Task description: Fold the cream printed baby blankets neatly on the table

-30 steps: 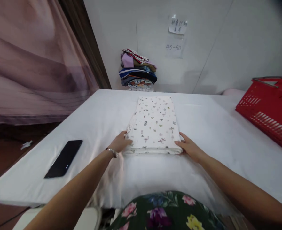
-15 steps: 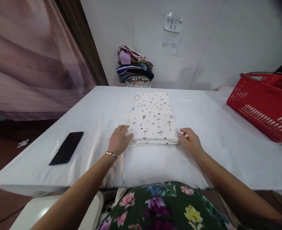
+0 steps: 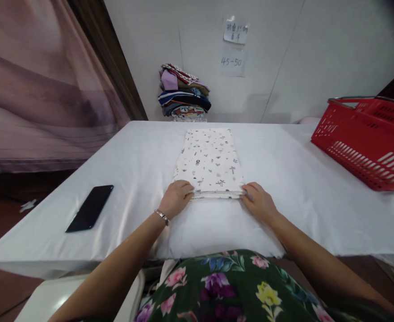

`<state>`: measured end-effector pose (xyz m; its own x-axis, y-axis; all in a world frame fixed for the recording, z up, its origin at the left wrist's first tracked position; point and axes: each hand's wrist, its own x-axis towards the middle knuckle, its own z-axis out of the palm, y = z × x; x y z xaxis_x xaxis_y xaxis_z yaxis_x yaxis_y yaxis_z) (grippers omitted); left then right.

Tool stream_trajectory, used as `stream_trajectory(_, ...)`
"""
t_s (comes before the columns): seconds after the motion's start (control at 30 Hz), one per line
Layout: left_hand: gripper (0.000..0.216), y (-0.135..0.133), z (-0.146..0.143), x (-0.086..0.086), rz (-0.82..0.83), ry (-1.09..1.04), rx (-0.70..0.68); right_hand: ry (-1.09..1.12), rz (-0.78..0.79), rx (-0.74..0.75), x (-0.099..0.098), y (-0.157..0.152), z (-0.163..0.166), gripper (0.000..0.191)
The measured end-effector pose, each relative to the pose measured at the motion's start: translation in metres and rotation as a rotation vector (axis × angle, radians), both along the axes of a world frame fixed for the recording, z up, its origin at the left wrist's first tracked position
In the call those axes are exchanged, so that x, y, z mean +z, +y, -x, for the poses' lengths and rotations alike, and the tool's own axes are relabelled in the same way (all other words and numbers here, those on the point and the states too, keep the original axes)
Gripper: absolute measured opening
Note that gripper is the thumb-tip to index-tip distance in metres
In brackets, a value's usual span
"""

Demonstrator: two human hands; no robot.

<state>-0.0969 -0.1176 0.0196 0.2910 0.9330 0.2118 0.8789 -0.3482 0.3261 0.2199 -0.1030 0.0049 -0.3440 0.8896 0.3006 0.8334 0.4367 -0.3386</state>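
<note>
A white cloth [image 3: 210, 156] printed with small palm trees and other little figures lies folded into a flat rectangle on the white-covered table [image 3: 277, 156]. Its near edge shows several stacked layers. At the near left corner, my left hand [image 3: 177, 197] has its fingers closed over that edge; a bracelet is on the wrist. My right hand [image 3: 257, 200] pinches the near right corner. The thumbs and the undersides of the fingers are partly hidden.
On the table's left lies a black phone [image 3: 90, 208]. A red plastic basket [image 3: 364, 143] stands at the right. Behind the far edge is a pile of folded clothes [image 3: 185, 94], near paper signs [image 3: 233, 60] on the wall. A pink curtain [image 3: 49, 80] hangs at left.
My left hand has shifted from the cloth's left side onto its near edge. My right hand has moved in and now grips the right corner. The view has turned slightly.
</note>
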Motion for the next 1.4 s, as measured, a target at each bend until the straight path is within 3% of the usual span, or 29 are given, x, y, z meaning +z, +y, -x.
stream_trajectory(0.23, 0.025, 0.005, -0.001, 0.007, 0.054, 0.058, -0.017, -0.106, -0.105, -0.025, 0.003, 0.002, 0.015, 0.028)
stream_trajectory(0.43, 0.022, 0.007, 0.0, 0.016, 0.056, 0.169, -0.062, -0.086, -0.054, -0.009, -0.004, 0.003, 0.001, 0.025)
stream_trajectory(0.53, 0.025, 0.009, -0.003, 0.02, 0.042, 0.266, -0.091, -0.134, -0.122, 0.007, -0.005, 0.004, 0.001, 0.024)
stream_trajectory(0.67, 0.031, 0.013, -0.011, 0.027, 0.034, 0.422, -0.128, -0.24, -0.264, 0.099, 0.004, 0.01, 0.013, 0.028)
stream_trajectory(0.8, 0.041, 0.016, -0.018, 0.031, 0.089, 0.556, -0.14, -0.335, -0.286, 0.2, 0.013, 0.017, 0.033, 0.03)
stream_trajectory(0.97, 0.041, 0.017, -0.02, 0.028, 0.082, 0.601, -0.102, -0.33, -0.294, 0.262, 0.01, 0.024, 0.051, 0.023)
stream_trajectory(1.17, 0.031, 0.008, -0.005, 0.024, -0.023, 0.556, -0.141, -0.126, -0.259, 0.322, 0.005, 0.022, 0.041, 0.02)
stream_trajectory(1.4, 0.034, -0.012, 0.011, 0.007, -0.135, 0.464, -0.168, -0.175, -0.173, 0.427, 0.003, 0.016, 0.04, 0.021)
